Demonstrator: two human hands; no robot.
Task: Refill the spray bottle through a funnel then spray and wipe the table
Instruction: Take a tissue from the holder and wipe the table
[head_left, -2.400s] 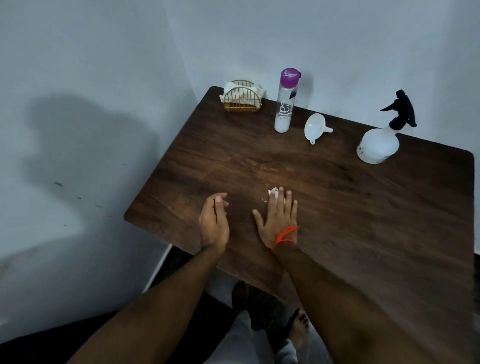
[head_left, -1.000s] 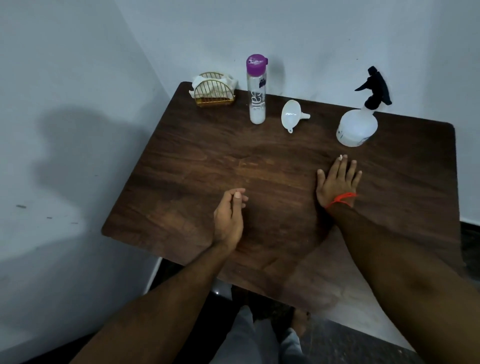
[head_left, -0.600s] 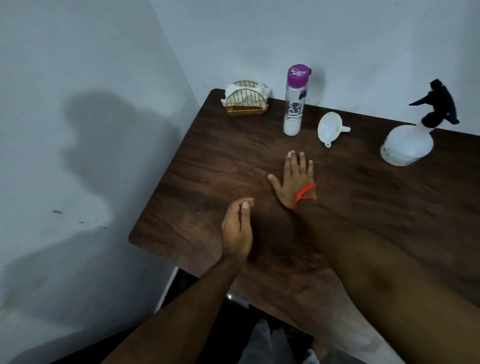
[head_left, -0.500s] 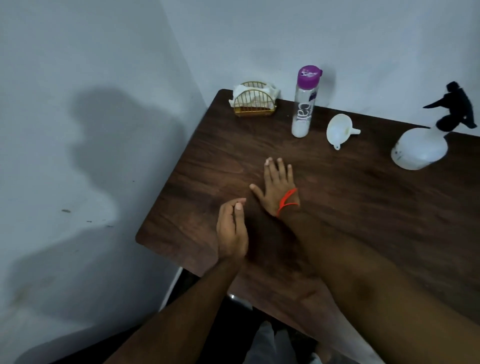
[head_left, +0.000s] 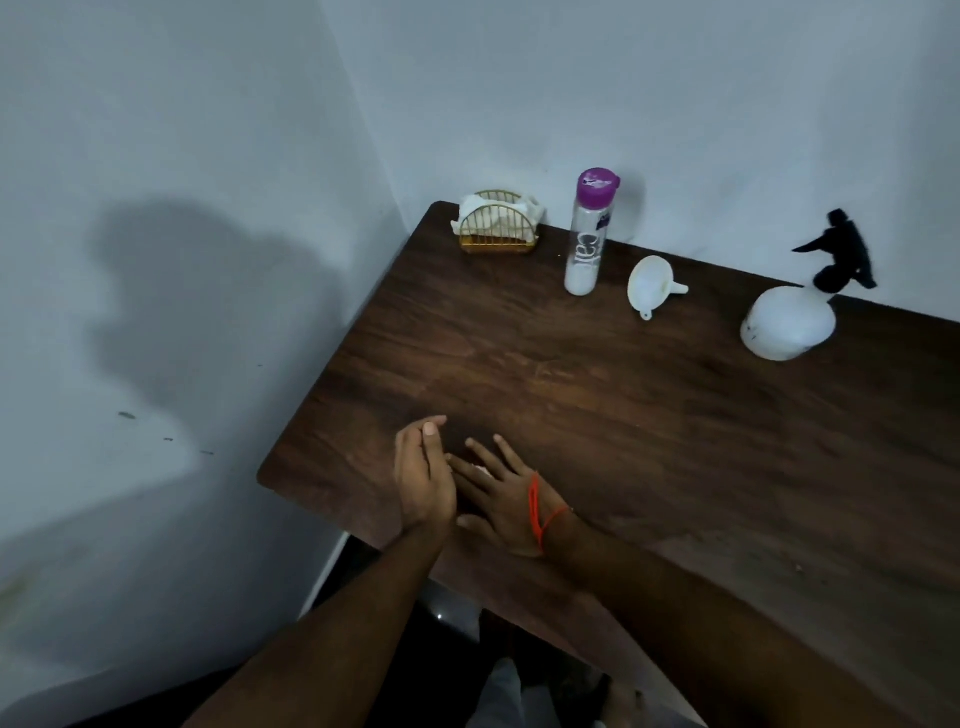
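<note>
Grip, right hand (head_left: 501, 501): fingers straight and flat on the worktop (head_left: 649, 415), pressing a small white tissue (head_left: 482, 472) of which only a scrap shows under them; orange thread at the wrist. Grip, left hand (head_left: 422, 475): set on edge just beside the right, palm turned toward it, fingers straight, holding nothing, near the front left corner. Step in hand, by judgement: wiping, late in the task. To do it well, keep the palm flat and the pressure even, draw the tissue in overlapping passes along the grain, and let the left hand act as a stop so bits gather at the edge instead of scattering. Spray bottle (head_left: 789, 322), white with black trigger head, stands at the back right, well apart from both hands. Funnel (head_left: 648, 286) lies on its side between it and the water bottle (head_left: 587, 239) with purple cap. Napkin holder (head_left: 498, 223), gold wire, at the back left corner.
</note>
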